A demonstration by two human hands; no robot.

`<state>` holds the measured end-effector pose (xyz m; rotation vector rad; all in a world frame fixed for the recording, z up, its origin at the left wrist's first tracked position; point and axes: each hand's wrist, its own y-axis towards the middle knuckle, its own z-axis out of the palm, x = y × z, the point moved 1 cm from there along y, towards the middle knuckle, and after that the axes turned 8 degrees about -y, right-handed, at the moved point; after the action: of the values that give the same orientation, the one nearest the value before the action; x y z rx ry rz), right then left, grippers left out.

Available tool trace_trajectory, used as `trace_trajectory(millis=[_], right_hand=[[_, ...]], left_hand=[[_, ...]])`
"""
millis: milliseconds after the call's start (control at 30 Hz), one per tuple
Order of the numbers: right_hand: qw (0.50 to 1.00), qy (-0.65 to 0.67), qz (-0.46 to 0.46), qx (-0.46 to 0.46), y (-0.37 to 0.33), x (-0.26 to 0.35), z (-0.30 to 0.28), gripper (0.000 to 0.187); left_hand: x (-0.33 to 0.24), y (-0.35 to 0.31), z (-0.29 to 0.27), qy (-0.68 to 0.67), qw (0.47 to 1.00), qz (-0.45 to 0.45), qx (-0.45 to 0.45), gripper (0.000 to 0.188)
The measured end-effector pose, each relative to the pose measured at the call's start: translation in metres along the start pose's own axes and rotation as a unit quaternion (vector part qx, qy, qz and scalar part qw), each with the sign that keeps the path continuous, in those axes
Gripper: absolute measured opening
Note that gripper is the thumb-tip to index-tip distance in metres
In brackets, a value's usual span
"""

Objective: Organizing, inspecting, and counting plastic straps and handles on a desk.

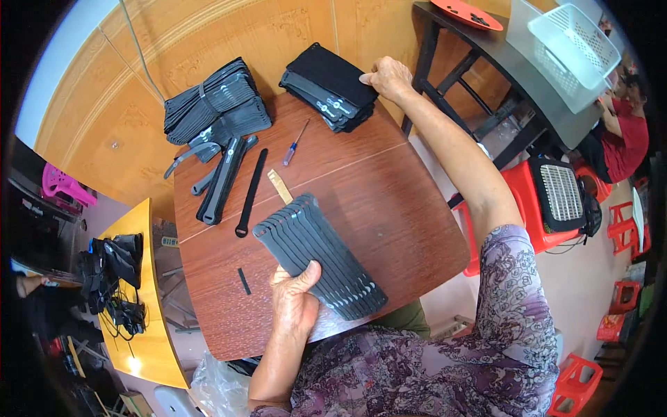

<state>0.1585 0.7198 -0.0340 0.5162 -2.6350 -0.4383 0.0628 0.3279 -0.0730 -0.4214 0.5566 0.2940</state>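
Observation:
My left hand (295,299) grips the near left edge of a fanned stack of dark fabric strips (316,250), thumb on top, over the front of the table. Light marks run along the stack's near end. At the far right of the tabletop, my right hand (390,76) is stretched out to a pile of black fabric pieces (326,76), its fingers pinched on the right corner of the top piece. A wooden ruler-like strip (279,186) pokes out beyond the fanned stack. Next to it lie a screwdriver (295,144) with a blue handle and a single black strap (251,194).
The brown wooden table (417,229) stands against a panelled wall. A banded bundle of dark strips (215,101) lies at its far left, with folded black straps (226,177) nearer. A small black strip (244,281) is left of my left hand. Right: a dark side table (514,76) and red stools (514,187).

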Motion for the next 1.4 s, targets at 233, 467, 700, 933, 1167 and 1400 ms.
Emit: trace_trajectory(millis=[233, 467, 700, 933, 1167, 1400], right_hand=[[0.998, -0.017, -0.017, -0.049, 0.005, 0.012, 0.002, 0.01], [0.988, 0.069, -0.035, -0.13, -0.009, 0.02, 0.0, 0.009], [0.958, 0.184, -0.031, -0.218, -0.018, 0.023, -0.006, 0.011], [0.909, 0.391, -0.06, -0.132, -0.081, 0.04, -0.022, 0.011], [0.893, 0.449, -0.029, -0.02, -0.183, 0.059, -0.042, 0.009], [0.846, 0.531, -0.05, 0.001, -0.225, 0.062, -0.049, 0.006]], left_hand=[[-0.004, 0.004, 0.0, -0.007, 1.0, 0.002, 0.0, 0.034], [-0.002, 0.009, 0.0, -0.007, 1.0, 0.002, -0.005, 0.032], [-0.013, 0.017, 0.011, -0.023, 1.0, -0.004, 0.014, 0.036], [-0.04, 0.039, 0.035, -0.049, 0.995, 0.046, 0.071, 0.042], [-0.048, 0.047, 0.035, -0.11, 0.983, 0.087, 0.114, 0.039], [-0.039, 0.028, 0.032, -0.145, 0.974, 0.101, 0.145, 0.036]])
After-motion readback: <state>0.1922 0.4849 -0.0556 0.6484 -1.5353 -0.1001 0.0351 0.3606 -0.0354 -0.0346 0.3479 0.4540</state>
